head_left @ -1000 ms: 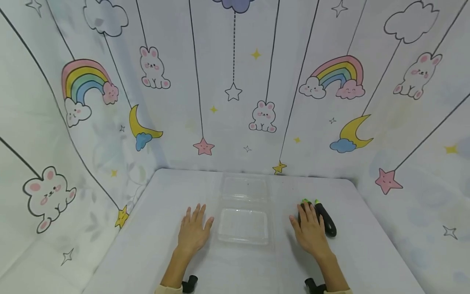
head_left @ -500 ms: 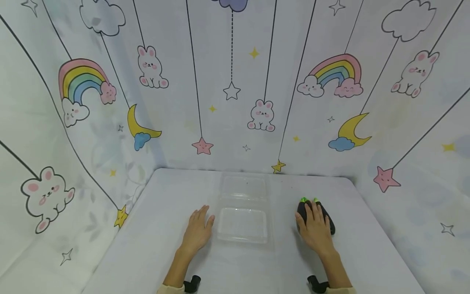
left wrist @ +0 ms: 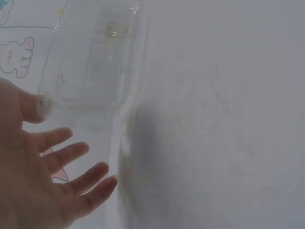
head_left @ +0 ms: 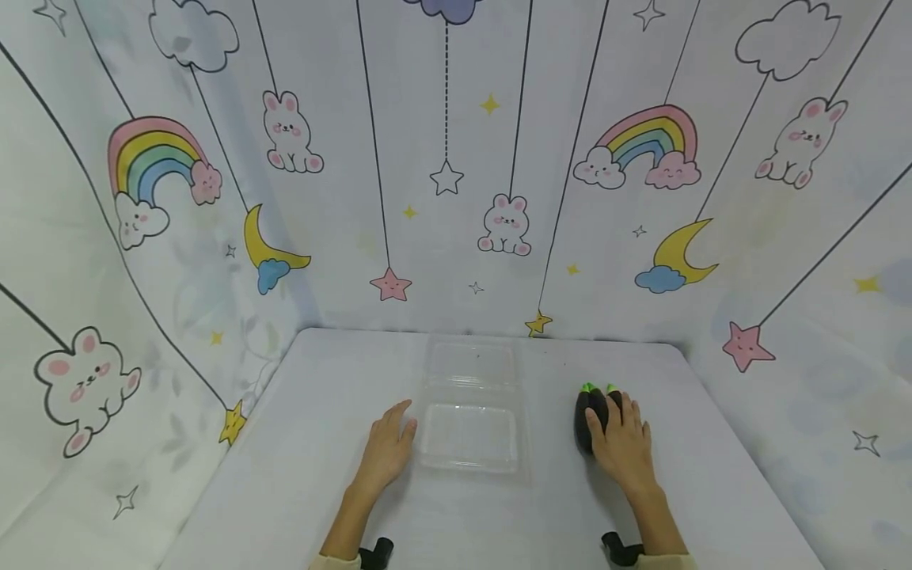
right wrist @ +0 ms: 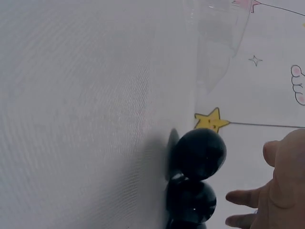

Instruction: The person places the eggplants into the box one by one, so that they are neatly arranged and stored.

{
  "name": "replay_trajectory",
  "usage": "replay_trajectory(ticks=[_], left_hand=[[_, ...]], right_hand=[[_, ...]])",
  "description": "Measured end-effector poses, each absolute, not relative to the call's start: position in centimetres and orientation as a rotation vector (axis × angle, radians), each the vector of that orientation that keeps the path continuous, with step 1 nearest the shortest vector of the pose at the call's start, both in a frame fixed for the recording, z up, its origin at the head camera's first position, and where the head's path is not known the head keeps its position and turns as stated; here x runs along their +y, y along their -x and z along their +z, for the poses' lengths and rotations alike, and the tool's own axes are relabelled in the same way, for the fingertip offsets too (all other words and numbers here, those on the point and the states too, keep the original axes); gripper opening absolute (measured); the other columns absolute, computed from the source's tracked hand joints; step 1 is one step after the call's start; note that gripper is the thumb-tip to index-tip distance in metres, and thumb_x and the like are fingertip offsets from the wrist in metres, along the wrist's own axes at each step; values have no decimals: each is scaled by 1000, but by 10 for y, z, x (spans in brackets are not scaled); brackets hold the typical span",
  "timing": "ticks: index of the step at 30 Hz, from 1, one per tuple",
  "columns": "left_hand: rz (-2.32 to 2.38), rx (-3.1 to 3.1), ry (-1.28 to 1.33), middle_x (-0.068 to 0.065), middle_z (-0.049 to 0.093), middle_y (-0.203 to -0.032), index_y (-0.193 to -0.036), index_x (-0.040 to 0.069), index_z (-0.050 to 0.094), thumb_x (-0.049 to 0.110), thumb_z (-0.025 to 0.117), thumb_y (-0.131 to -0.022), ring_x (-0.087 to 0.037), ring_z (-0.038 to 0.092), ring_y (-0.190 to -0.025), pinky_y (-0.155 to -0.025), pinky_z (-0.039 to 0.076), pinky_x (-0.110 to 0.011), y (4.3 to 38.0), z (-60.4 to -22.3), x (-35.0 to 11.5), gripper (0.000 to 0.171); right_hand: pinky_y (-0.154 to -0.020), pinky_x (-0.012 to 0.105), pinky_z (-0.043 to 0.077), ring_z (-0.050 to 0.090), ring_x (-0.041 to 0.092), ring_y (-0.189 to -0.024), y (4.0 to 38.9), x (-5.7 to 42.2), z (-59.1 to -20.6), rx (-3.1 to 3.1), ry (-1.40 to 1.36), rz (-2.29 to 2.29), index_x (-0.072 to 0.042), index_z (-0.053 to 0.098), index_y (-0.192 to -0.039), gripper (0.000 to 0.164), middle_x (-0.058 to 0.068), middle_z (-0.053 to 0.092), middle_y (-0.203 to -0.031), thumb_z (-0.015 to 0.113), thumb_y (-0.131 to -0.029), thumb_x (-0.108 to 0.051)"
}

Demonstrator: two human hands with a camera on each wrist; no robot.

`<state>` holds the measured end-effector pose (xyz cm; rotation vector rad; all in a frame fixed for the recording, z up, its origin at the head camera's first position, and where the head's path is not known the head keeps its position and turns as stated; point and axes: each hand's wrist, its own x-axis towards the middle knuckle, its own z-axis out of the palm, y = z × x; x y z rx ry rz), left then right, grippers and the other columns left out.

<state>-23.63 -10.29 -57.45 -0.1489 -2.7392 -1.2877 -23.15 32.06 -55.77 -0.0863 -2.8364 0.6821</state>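
Dark, glossy eggplants point(head_left: 584, 423) with green stem ends lie side by side on the right of the white table, partly hidden under my right hand point(head_left: 624, 445). The right wrist view shows that hand above the rounded eggplant ends point(right wrist: 200, 153), with a visible gap below the thumb and fingers. Its fingers are lightly bent and hold nothing. Left of the middle, my left hand point(head_left: 386, 451) hovers by a clear plastic box point(head_left: 468, 469) with its lid folded back. In the left wrist view, the left fingers are spread and loosely curved near the box point(left wrist: 88, 62), holding nothing.
The white table point(head_left: 321, 380) meets a fabric backdrop point(head_left: 342, 158) printed with rabbits, rainbows, moons and stars on the back and sides. A black wrist mount point(head_left: 378, 552) shows at the left wrist and another black mount point(head_left: 620, 548) at the right.
My right hand has shifted right across the eggplants, uncovering the left one and covering the right one. My left hand has moved slightly right towards the box and turned, its fingers more together.
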Motion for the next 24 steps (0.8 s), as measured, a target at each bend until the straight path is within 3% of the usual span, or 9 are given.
replay_trajectory(ticks=[4,7,12,16,24], left_hand=[[-1316,-2715,126,-20,51,-151,-153,6,48,25,52,-110,-40,51,-127,-102,46,-60,237,-575,-102,47],[-1358,-2701,117,-15,56,-142,-153,7,48,24,53,-109,-27,56,-108,-88,51,-46,237,-576,-102,47],[-1494,-2676,114,-13,56,-129,-153,6,46,21,52,-109,-16,53,-83,-67,48,-29,239,-578,-103,47],[-1582,-2667,98,-14,55,-120,-153,5,46,20,52,-109,-16,55,-81,-66,49,-29,240,-580,-104,46],[-1729,-2609,60,-10,58,-98,-149,3,49,17,51,-109,-15,53,-73,-59,45,-26,242,-582,-102,42]], right_hand=[[-113,80,13,11,63,-149,232,325,-557,-2829,138,689,12,33,-154,73,42,14,-161,29,-114,-49],[-112,80,14,12,64,-147,232,329,-557,-2822,174,703,13,34,-153,71,44,15,-160,28,-114,-45],[-114,79,12,10,64,-148,233,336,-559,-2841,236,765,14,29,-155,69,45,12,-160,25,-115,-42],[-114,78,13,13,65,-146,235,342,-561,-2855,265,788,16,26,-155,67,47,11,-159,27,-115,-38],[-109,74,32,32,66,-136,238,351,-567,-2828,324,796,19,32,-149,59,48,27,-151,33,-114,-28]])
